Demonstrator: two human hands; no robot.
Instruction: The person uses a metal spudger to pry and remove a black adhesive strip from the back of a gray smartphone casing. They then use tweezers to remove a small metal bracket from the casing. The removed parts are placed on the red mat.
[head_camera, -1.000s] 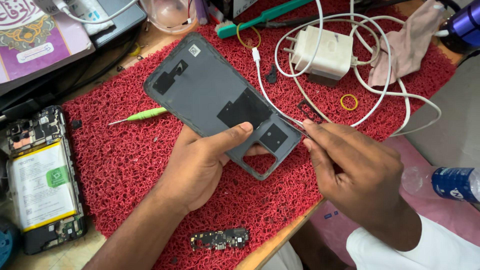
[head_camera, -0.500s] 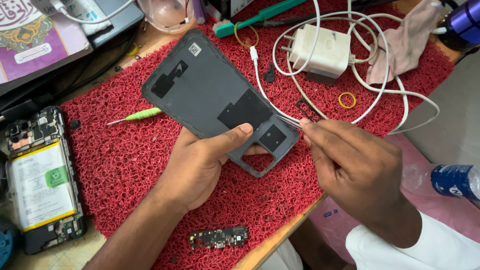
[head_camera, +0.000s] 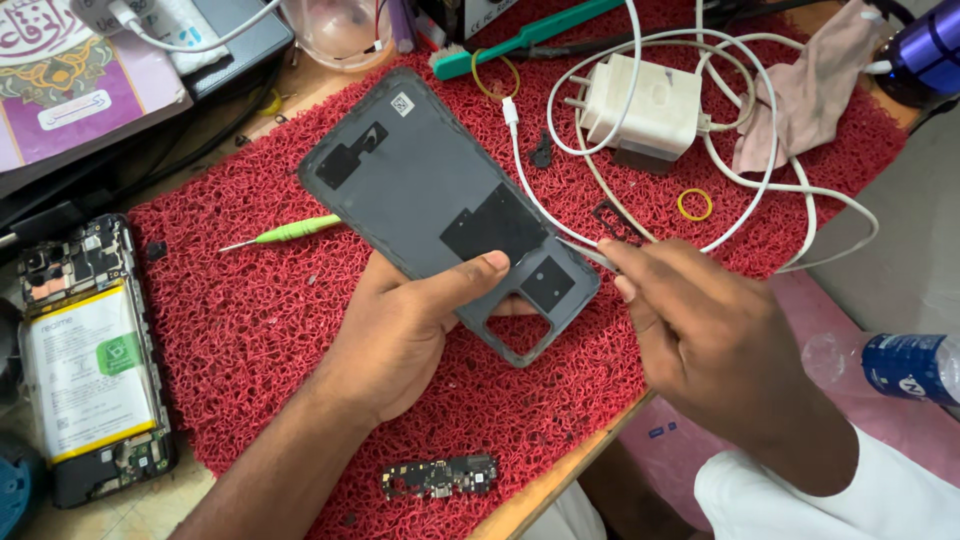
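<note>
Two hands (head_camera: 400, 330) (head_camera: 715, 345) at cover (head_camera: 440, 200) edge, perhaps.

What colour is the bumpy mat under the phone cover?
The mat is red, seen in the head view.

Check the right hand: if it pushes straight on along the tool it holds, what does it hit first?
Likely the grey phone back cover: the right hand aims its thin metal tool left at the cover's edge by the camera cutout, held by the left hand. Contact unclear.

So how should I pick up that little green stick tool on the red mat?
Probably pinch the green stick tool by its thick green handle, coming straight down from above. It lies flat on the red mat with bare space around, and its thin metal tip looks pointy.
</note>
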